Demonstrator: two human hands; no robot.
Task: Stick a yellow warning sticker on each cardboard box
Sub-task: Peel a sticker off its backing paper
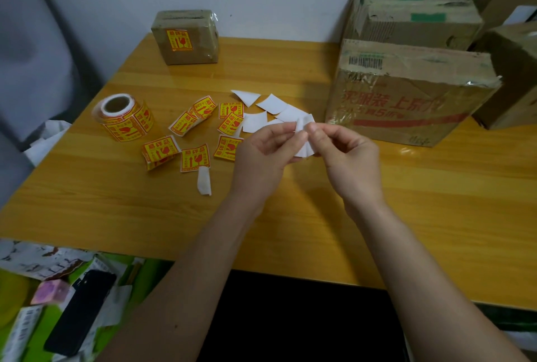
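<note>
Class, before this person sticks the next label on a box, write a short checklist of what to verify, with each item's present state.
1. Both hands, left hand and right hand, pinch the sticker piece: ok.
2. Backing fully peeled off: cannot tell.
3. Printed box nearby, no yellow sticker showing: ok.
4. Small box already labelled: ok.
5. Spare stickers and roll on the table: ok.

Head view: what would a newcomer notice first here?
Both hands, left hand and right hand, pinch a white sticker piece at centre, above the wooden table. Left of them lie loose yellow stickers and a sticker roll. The small box behind already wears one; the big box at right shows none.
</note>
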